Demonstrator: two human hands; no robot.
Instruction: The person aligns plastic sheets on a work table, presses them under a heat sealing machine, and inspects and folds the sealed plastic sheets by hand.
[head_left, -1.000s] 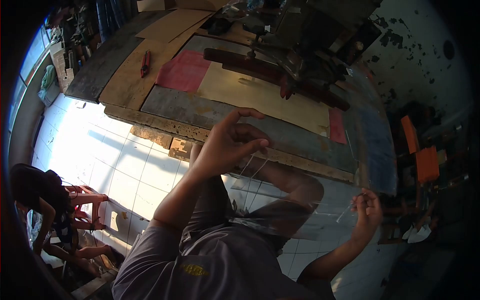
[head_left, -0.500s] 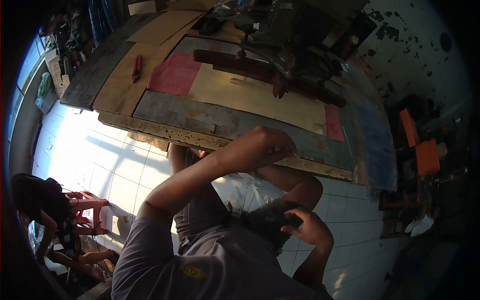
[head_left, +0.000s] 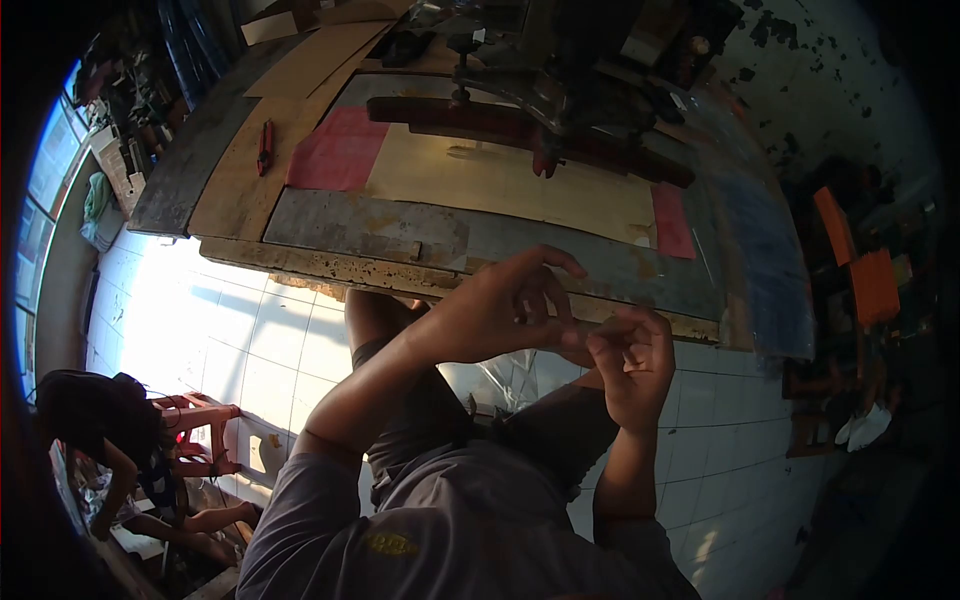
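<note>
My left hand (head_left: pixel 510 308) is over the table's front edge, its index finger lifted and its thumb and other fingers curled in a pinch. Close against its fingertips is my right hand (head_left: pixel 637 365), fingers bent and thumb raised. Whatever they pinch, if anything, is too small to make out. Beyond the hands, a pale yellow sheet (head_left: pixel 500 185) lies on the grey board (head_left: pixel 345 225), with a pink piece (head_left: pixel 340 150) at its left end and another pink piece (head_left: pixel 674 222) at its right. Below my hands, clear plastic (head_left: pixel 512 378) shows between my legs.
A dark red press bar (head_left: pixel 450 113) spans the sheet. A red cutter (head_left: pixel 265 148) lies on the wooden board at left. Cardboard (head_left: pixel 310 65) is at the back left. Another person (head_left: pixel 110 440) bends by a red stool (head_left: pixel 205 430) at lower left. Orange boxes (head_left: pixel 873 285) are at right.
My right hand has risen from near my lap to meet my left hand. The left index finger has lifted away from the thumb. The view has shifted slightly.
</note>
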